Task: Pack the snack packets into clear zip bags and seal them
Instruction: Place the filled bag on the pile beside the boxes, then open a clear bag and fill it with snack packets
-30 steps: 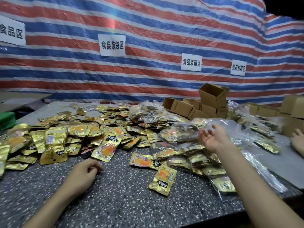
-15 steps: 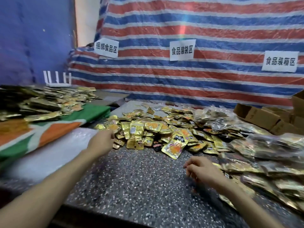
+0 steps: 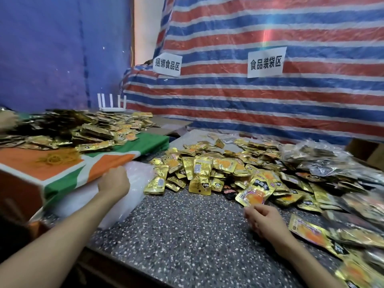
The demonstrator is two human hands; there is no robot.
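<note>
A heap of gold snack packets [image 3: 207,169] covers the middle of the speckled table [image 3: 187,235]. At the table's left edge lies a stack of empty clear zip bags [image 3: 139,179]. My left hand [image 3: 114,182] rests on that stack, and its fingers are hidden behind the back of the hand. My right hand [image 3: 264,219] hovers low over the table near the front of the heap, fingers loosely curled and holding nothing. Filled clear bags [image 3: 324,163] are piled at the right.
To the left stands a lower surface under an orange and green cloth [image 3: 62,169], bearing more gold packets [image 3: 83,129] and rubber bands [image 3: 56,160]. A white router [image 3: 112,104] stands behind it. A striped tarp [image 3: 270,104] closes off the back. Cardboard boxes [image 3: 367,150] are at the far right.
My view has swung left. My left hand moved from the packet heap onto the clear bag stack. My right hand came down from the filled bags to the table's front.
</note>
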